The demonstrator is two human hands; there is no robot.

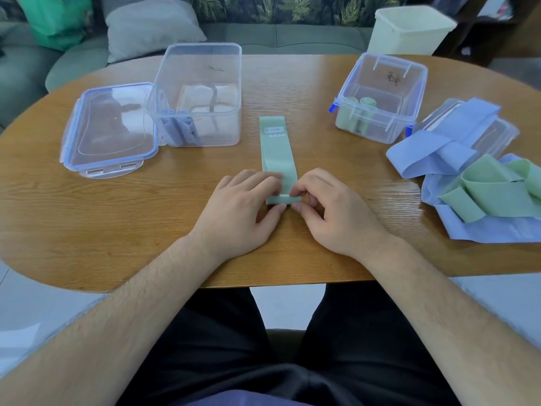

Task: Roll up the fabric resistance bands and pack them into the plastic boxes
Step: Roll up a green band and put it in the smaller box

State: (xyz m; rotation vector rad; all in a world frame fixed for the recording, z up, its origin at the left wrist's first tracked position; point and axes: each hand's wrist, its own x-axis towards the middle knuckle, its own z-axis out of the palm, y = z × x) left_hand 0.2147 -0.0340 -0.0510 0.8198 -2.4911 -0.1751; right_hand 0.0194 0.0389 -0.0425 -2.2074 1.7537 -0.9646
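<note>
A light green fabric band (276, 148) lies flat on the wooden table (146, 230), stretched away from me, its near end folded over into a small roll. My left hand (243, 209) pinches the left side of that roll. My right hand (330, 209) pinches its right side with curled fingers. The left clear plastic box (199, 95) holds rolled blue bands at its near left corner. The right clear box (380, 98), with blue clips, holds rolled green bands.
A clear lid with a blue rim (109, 130) lies left of the left box. At the right edge a heap of loose blue bands (439, 148) and green bands (497, 191) covers another lid. A cream bin (409, 30) and a sofa stand behind the table.
</note>
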